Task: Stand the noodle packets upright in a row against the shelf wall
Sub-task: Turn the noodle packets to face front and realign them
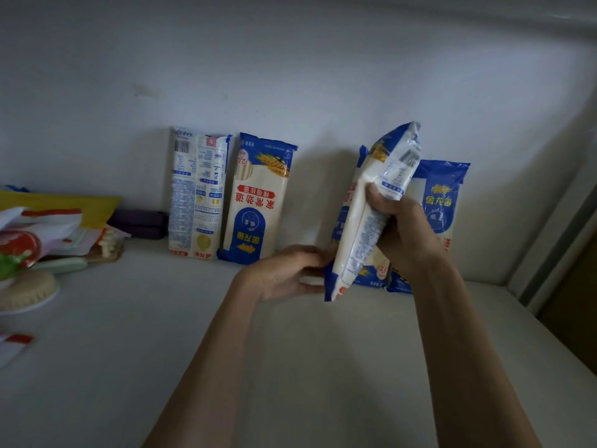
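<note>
Right hand [400,227] is wrapped round the middle of a tilted noodle packet [358,227], held clear of the shelf. Left hand [287,273] meets its bottom corner, but I can't tell if it's pinching. Two standing packets [442,202] lean on the wall just behind the grip, and another pair [255,198] stands well left of it.

Held packet [359,228] sits before rightmost packet [444,202], right of leftmost packet [193,195].

**Packet tilted between both hands**

The right hand [407,234] grips a noodle packet [371,215] at its middle, and the left hand [287,273] holds its lower end above the shelf [290,350]. Just behind the hands a blue-fronted packet [442,195] leans on the wall [290,76]. To their left stands a packet pair [255,202].
</note>
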### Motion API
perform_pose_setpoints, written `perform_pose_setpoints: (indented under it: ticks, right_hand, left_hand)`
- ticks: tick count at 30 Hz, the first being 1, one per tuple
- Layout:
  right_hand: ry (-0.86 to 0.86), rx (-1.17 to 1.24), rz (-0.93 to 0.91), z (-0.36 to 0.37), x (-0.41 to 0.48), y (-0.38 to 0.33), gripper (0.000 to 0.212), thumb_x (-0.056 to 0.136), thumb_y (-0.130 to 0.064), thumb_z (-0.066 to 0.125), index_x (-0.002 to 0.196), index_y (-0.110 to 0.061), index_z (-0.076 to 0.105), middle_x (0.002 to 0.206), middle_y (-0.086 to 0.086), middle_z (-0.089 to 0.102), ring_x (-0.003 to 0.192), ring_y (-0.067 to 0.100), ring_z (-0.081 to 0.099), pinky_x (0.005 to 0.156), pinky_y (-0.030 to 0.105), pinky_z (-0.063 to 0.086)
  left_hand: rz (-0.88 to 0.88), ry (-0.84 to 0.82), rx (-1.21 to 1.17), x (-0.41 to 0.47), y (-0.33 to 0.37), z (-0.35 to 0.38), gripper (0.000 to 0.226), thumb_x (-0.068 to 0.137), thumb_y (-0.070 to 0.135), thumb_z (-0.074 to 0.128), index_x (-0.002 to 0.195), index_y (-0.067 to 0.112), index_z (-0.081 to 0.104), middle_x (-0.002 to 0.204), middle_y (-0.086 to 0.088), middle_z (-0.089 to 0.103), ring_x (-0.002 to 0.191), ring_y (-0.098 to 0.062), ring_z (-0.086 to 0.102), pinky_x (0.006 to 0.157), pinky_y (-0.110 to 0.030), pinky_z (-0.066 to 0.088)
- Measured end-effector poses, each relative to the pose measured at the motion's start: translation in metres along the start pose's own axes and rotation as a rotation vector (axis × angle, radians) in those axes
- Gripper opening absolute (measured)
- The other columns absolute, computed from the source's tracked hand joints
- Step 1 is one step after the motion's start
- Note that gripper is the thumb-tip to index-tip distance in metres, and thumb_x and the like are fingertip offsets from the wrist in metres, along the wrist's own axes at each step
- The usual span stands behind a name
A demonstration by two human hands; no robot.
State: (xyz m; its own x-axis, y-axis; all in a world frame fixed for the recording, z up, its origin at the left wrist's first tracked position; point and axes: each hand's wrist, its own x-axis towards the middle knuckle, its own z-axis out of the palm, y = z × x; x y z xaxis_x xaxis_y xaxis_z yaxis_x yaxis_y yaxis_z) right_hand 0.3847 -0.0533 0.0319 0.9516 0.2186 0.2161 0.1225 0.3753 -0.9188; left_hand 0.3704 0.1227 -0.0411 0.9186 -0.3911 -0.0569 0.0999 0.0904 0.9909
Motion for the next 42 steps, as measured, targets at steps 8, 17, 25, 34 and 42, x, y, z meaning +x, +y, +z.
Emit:
perform_pose_setpoints:
  ticks: [8, 17, 25, 34, 42]
  right_hand:
    - [-0.078, 0.301, 0.069, 0.003, -0.01, 0.01, 0.036, 0.094, -0.027, 0.048, 0.126, -0.012, 0.057, 0.106, 0.009, 0.064, 0.097, 0.026, 0.062, 0.092, 0.044, 0.05]
    - [0.141, -0.337, 0.045, 0.012, -0.001, -0.007, 0.057, 0.095, -0.062, 0.02, 0.1, -0.024, 0.062, 0.103, 0.005, 0.07, 0.096, 0.019, 0.066, 0.084, 0.042, 0.053]
    - [0.317, -0.365, -0.094, 0.009, -0.001, -0.012, 0.038, 0.089, -0.035, 0.065, 0.111, -0.004, 0.064, 0.1, 0.007, 0.074, 0.087, 0.022, 0.073, 0.077, 0.043, 0.06]
    - [0.461, -0.03, -0.029, 0.012, 0.001, -0.015, 0.03, 0.09, -0.025, 0.066, 0.109, -0.007, 0.051, 0.088, 0.003, 0.067, 0.076, 0.016, 0.068, 0.062, 0.035, 0.056]
    - [0.188, 0.006, -0.018, -0.025, 0.0, -0.023, 0.033, 0.084, -0.014, 0.07, 0.116, -0.008, 0.063, 0.113, 0.009, 0.072, 0.104, 0.025, 0.07, 0.086, 0.045, 0.057]
  left_hand:
    - [0.029, -0.052, 0.032, 0.004, -0.004, -0.002, 0.067, 0.056, 0.036, 0.091, 0.111, 0.004, 0.068, 0.106, -0.011, 0.073, 0.101, -0.023, 0.068, 0.087, -0.033, 0.052]
    - [0.117, 0.369, 0.296, 0.0, 0.003, 0.002, 0.047, 0.064, 0.035, 0.087, 0.1, 0.009, 0.071, 0.091, -0.005, 0.077, 0.086, -0.02, 0.072, 0.082, -0.031, 0.055]
    - [0.117, 0.35, 0.272, -0.004, 0.005, -0.008, 0.044, 0.06, 0.033, 0.089, 0.097, 0.017, 0.07, 0.088, 0.004, 0.078, 0.086, -0.013, 0.072, 0.081, -0.028, 0.055]
    - [0.14, 0.023, -0.379, -0.008, -0.012, -0.025, 0.072, 0.048, 0.02, 0.095, 0.112, 0.007, 0.064, 0.112, -0.014, 0.072, 0.103, -0.026, 0.07, 0.085, -0.042, 0.058]
    - [0.334, 0.228, -0.452, -0.005, -0.001, -0.026, 0.052, 0.077, 0.016, 0.074, 0.126, 0.008, 0.059, 0.11, -0.007, 0.07, 0.1, -0.022, 0.067, 0.086, -0.036, 0.054]
